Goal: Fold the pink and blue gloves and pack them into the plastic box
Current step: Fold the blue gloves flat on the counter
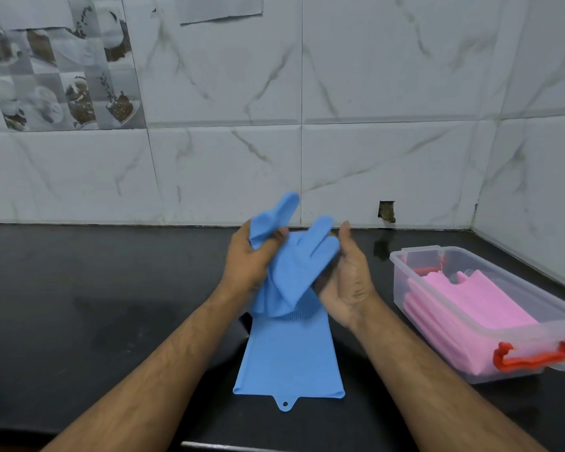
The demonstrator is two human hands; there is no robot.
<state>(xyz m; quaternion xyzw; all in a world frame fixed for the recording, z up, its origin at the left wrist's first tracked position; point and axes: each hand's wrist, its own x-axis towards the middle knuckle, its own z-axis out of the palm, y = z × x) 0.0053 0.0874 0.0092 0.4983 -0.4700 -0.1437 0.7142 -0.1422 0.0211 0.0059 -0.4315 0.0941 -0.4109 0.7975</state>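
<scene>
Folding blue glove point(291, 288) over worktop point(79, 288): left hand point(252, 259) pinched fingertips, right hand point(349, 275) lay flat, fingers together; best creased squarely for plastic box point(490, 324).

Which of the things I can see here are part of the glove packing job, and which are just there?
Part of the job:
blue glove, fingers end lifted by left hand and right hand
pink gloves, already in the box
plastic box with red latch

Just there:
black counter
tiled wall
hole in the wall
</scene>
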